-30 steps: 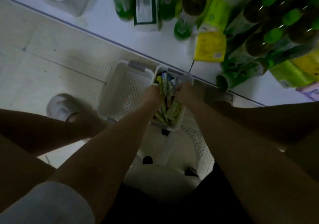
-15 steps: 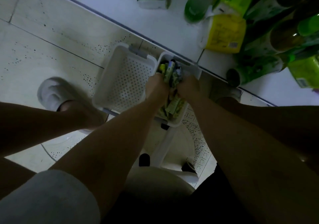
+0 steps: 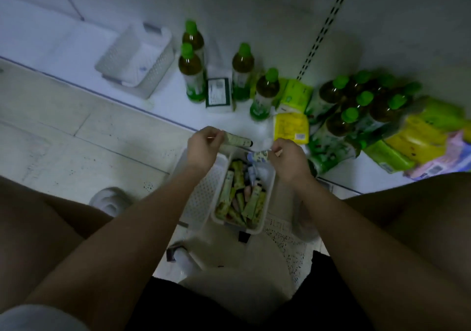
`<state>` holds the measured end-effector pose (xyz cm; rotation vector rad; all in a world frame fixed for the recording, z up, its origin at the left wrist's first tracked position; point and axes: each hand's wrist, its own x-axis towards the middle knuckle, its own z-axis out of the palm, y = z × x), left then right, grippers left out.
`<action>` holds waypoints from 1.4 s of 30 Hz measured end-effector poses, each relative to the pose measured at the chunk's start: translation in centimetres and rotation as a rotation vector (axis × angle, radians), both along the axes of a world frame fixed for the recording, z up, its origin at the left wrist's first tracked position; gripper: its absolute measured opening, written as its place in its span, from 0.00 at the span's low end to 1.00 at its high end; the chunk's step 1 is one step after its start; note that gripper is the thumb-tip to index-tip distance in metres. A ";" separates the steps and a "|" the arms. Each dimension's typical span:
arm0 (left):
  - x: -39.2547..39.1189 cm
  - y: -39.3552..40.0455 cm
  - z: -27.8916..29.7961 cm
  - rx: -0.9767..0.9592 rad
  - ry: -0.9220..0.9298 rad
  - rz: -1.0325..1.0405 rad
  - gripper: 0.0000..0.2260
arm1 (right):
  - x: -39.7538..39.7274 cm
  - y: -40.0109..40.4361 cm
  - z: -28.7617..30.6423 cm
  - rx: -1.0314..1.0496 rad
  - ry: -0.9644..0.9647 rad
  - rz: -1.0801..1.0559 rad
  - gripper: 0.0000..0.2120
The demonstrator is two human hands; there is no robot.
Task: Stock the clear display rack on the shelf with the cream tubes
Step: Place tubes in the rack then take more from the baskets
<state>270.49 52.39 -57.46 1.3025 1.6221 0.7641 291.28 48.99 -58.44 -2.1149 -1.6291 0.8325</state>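
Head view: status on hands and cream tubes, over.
Left hand grips a cream tube. Right hand pinches another tube. Both above the white bin of tubes. Display rack not discernible.

No text, brand or number can be read anywhere in the view; the picture is dim and soft. The dark box [image 3: 218, 94] on the shelf carries a pale printed label with what looks like a square code, too blurred to make out. The yellow pack [image 3: 291, 128] shows a small barcode patch near its corner, its digits unreadable. The green-capped bottles [image 3: 192, 76] wear green and white labels whose printing is only a smear. The tube [image 3: 235, 140] in the left hand [image 3: 204, 145] has a faint pattern, no legible lettering.
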 end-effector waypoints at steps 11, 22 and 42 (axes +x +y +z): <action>0.4 1.3 12.8 -0.064 -0.849 0.112 0.05 | -1.9 -0.7 14.5 0.276 0.796 -0.181 0.06; 4.0 0.6 22.3 -0.013 -0.792 -0.283 0.18 | -3.4 -1.9 25.5 0.321 1.227 -0.151 0.07; 8.3 2.1 39.5 0.511 -0.667 -0.458 0.07 | 3.8 -2.5 40.2 0.545 1.141 0.000 0.04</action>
